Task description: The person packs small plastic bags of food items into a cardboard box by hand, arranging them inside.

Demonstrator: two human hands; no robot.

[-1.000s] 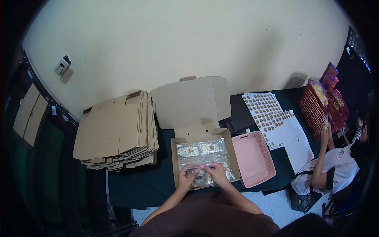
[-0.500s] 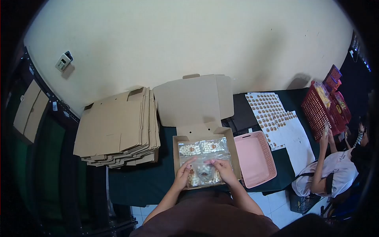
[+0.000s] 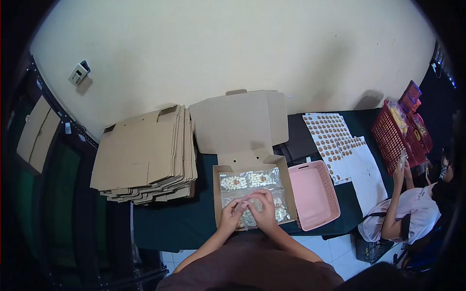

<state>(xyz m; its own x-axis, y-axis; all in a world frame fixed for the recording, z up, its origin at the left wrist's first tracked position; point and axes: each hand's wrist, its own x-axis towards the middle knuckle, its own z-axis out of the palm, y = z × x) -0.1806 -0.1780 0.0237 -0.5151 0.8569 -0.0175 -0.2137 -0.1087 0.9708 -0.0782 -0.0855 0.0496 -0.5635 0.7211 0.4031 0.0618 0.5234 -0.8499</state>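
Note:
My left hand (image 3: 230, 214) and my right hand (image 3: 264, 211) meet over an open cardboard box (image 3: 218, 172). Both have their fingers closed on the upper edge of a clear plastic bag (image 3: 248, 221) of small white pieces. Inside the box lie several similar bags, among them one at the back left (image 3: 233, 182) and one at the back right (image 3: 262, 179), each with a small round orange-brown sticker. The bag between my hands hides part of those at the front. The box lid (image 3: 233, 121) stands raised against the wall.
Folded cardboard boxes (image 3: 138, 150) are stacked on the left. To the right sit a pink basket (image 3: 318, 219), sticker sheets (image 3: 323, 133) and a red basket (image 3: 386, 136). A co-worker (image 3: 405, 213) at far right holds a small packet.
My hands have come together at the middle of the bag's top edge; before, they were apart at its two sides. The bag stays over the box.

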